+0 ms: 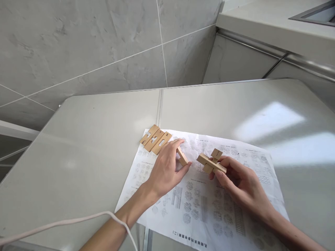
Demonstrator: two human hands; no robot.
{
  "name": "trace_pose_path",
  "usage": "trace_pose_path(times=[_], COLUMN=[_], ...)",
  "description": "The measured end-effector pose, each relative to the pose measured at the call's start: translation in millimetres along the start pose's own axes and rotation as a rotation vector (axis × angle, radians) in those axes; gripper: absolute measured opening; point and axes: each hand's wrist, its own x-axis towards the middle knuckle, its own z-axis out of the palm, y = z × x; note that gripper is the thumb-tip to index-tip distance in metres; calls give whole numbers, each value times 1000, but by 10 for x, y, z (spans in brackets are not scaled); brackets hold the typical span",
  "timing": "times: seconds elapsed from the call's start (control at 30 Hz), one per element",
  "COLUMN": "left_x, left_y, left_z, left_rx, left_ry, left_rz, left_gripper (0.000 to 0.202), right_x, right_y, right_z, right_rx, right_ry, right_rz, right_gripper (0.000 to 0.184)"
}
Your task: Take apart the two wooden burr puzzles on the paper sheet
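1. The right hand (242,181) holds a partly built wooden puzzle (211,162) with closed fingers. It looks like two or three notched bars already crossed together, lifted a little above the instruction sheet (206,209).

2. The left hand (167,167) pinches one single wooden bar (182,156) between thumb and fingers. The bar is tilted and its lower end is near the paper, just beside the crossed pieces but not touching them.

3. Three more notched bars (155,139) lie flat and side by side at the upper left corner of the sheet, partly on the grey table (86,153). Numbers are written on them; nobody touches them.

4. My judgement: the assembly is at an early to middle stage. A small core is joined, one bar is in hand, and three bars are not yet used, so more than half of the work seems left.

5. The sheet shows many small diagrams, but they are too small to read. A white cord (65,223) crosses the left forearm.
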Motion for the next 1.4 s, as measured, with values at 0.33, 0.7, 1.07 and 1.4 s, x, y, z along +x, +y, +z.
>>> trace_pose_path(times=[0.33,0.7,1.07,1.4], left_x=[14,65,93,184], left_y=[-15,100,93,-23], left_z=[4,-159,-200,-493], left_rx=[-40,-223,-176,124], left_ry=[-70,-263,-148,-13], left_rz=[134,278,303,234], left_gripper=[75,79,65,62], right_x=[-19,-22,-5,38], right_y=[3,-73,-109,33], right_z=[9,-4,-56,-11], right_rx=[-6,31,-21,-325], right_ry=[-65,-298,-204,126], right_rz=[-29,-68,-234,-223], right_gripper=[25,33,10,14])
